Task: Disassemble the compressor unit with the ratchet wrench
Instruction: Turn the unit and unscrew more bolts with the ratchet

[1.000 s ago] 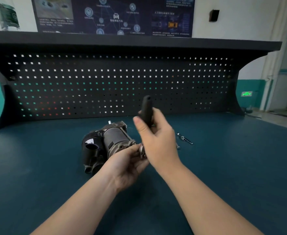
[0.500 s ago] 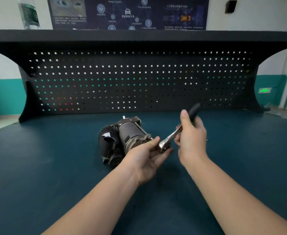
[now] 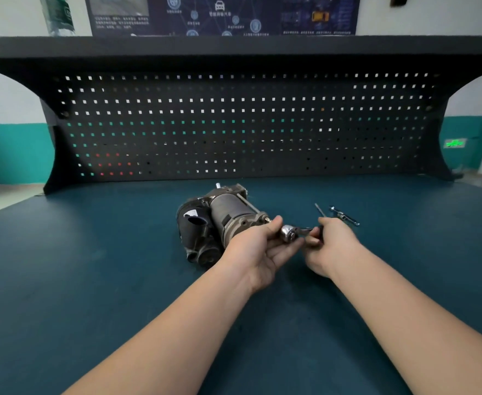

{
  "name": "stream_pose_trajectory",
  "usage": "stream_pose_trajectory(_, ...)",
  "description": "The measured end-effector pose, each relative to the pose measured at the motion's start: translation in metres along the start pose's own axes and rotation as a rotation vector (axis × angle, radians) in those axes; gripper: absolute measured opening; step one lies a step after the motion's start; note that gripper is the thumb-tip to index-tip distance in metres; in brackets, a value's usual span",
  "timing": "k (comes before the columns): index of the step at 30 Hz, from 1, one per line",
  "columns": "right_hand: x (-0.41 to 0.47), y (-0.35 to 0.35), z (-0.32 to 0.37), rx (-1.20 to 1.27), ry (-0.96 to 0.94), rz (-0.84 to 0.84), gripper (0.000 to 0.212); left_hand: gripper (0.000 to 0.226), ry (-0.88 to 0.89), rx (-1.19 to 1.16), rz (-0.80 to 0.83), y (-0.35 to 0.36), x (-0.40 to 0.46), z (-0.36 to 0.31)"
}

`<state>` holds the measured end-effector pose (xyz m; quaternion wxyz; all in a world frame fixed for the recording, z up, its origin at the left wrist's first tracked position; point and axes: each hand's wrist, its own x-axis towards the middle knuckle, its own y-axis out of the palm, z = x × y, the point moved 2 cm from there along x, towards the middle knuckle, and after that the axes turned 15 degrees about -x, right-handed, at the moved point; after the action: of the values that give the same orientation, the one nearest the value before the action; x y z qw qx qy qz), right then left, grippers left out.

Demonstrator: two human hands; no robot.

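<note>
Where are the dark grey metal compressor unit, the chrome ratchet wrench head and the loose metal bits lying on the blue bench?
Dark grey metal compressor unit [image 3: 228, 212], head view, cylindrical body.
Chrome ratchet wrench head [image 3: 288, 234], head view, round head.
Loose metal bits [image 3: 343, 216], head view, middle of the right piece.

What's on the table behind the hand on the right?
Behind the right hand lie a thin metal rod and a small metal tool on the table. The hand hides the rod's near end.

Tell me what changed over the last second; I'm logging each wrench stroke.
The right hand swung the ratchet wrench handle from upright down to roughly level, pointing right. The left hand kept holding the wrench head at the compressor unit end. The compressor and the loose metal parts stayed put.
</note>
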<state>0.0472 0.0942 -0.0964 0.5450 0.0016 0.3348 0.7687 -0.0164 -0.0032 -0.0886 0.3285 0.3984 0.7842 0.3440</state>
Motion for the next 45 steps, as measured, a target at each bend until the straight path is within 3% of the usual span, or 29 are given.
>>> stream_pose_trajectory(3, -0.003, 0.005, 0.007, -0.103, -0.187, 0.024, 0.023, 0.016, -0.016, -0.025, -0.013, -0.002, -0.001, 0.002)
stream_pose_trajectory(7, -0.026, 0.014, 0.025, -0.543, -0.886, 0.128, 0.024, 0.015, -0.033, -0.103, -0.02, -0.003, 0.001, 0.003)
stream_pose_trajectory(9, -0.042, 0.018, 0.024, -0.697, -1.064, 0.179, 0.02, 0.014, -0.036, -0.136, 0.007, -0.002, 0.001, 0.001)
stream_pose_trajectory(12, -0.055, 0.02, 0.023, -0.659, -1.058, 0.227, 0.019, 0.016, -0.026, -0.119, 0.019, -0.001, 0.0, -0.002)
stream_pose_trajectory(15, -0.05, 0.017, 0.025, -0.582, -0.957, 0.162, 0.021, 0.021, -0.011, -0.084, 0.0, -0.001, 0.0, -0.002)
stream_pose_trajectory(17, -0.035, 0.013, 0.026, -0.462, -0.714, 0.083, 0.026, 0.017, -0.005, -0.083, -0.01, -0.001, -0.001, -0.002)
stream_pose_trajectory(20, -0.015, 0.005, 0.016, -0.186, -0.206, 0.062, 0.028, 0.014, 0.003, -0.067, -0.02, -0.002, -0.001, -0.001)
stream_pose_trajectory(22, -0.011, 0.003, 0.01, -0.049, -0.051, 0.068, 0.027, 0.013, 0.004, -0.032, -0.029, -0.003, -0.001, 0.0)
stream_pose_trajectory(24, -0.014, 0.005, 0.012, -0.084, -0.141, 0.076, 0.024, 0.013, 0.007, -0.014, -0.033, -0.003, 0.0, 0.0)
stream_pose_trajectory(29, -0.047, 0.017, 0.018, -0.638, -1.101, 0.065, 0.024, 0.013, 0.043, -0.05, -0.004, -0.002, -0.001, -0.001)
stream_pose_trajectory(31, -0.056, 0.02, 0.012, -0.773, -1.276, 0.063, 0.024, 0.013, 0.047, -0.044, 0.019, -0.002, -0.002, -0.001)
stream_pose_trajectory(39, -0.045, 0.015, 0.02, -0.631, -1.081, 0.095, 0.027, 0.017, 0.065, -0.015, 0.004, -0.003, -0.002, -0.001)
stream_pose_trajectory(42, -0.049, 0.019, 0.016, -0.705, -1.157, 0.214, 0.018, 0.014, 0.053, -0.073, 0.027, -0.002, -0.002, -0.001)
stream_pose_trajectory(45, -0.057, 0.028, 0.01, -0.876, -1.382, 0.314, 0.014, 0.019, 0.035, -0.024, 0.097, -0.002, -0.005, -0.001)
